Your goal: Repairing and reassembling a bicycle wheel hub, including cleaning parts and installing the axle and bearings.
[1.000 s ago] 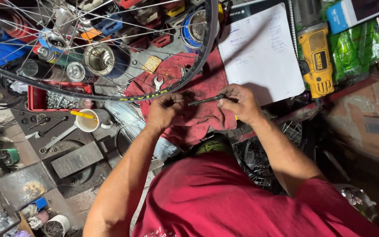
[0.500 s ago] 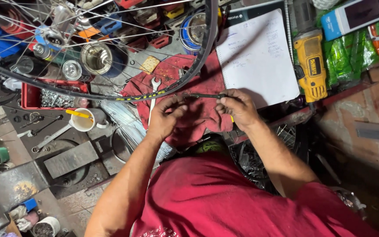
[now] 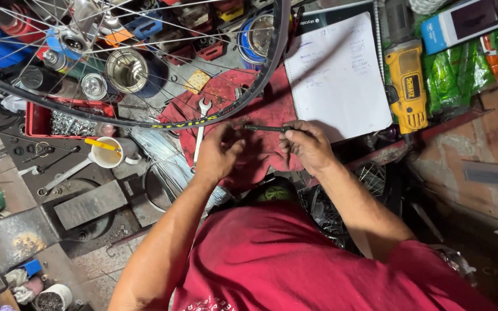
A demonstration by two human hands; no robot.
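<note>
Both hands work over a red cloth (image 3: 260, 103) on the cluttered bench (image 3: 87, 201). The right hand (image 3: 306, 147) has its grip clenched around a thin dark rod (image 3: 265, 128), held level just under the rim of a spoked bicycle wheel (image 3: 145, 122). The left hand (image 3: 219, 152) meets the rod's far end (whether its grip closes there I cannot tell). A spanner (image 3: 201, 124) lies on the cloth, just beside the left hand. An open notebook (image 3: 338, 75) and a yellow power tool (image 3: 406, 86) lie beyond the right hand.
</note>
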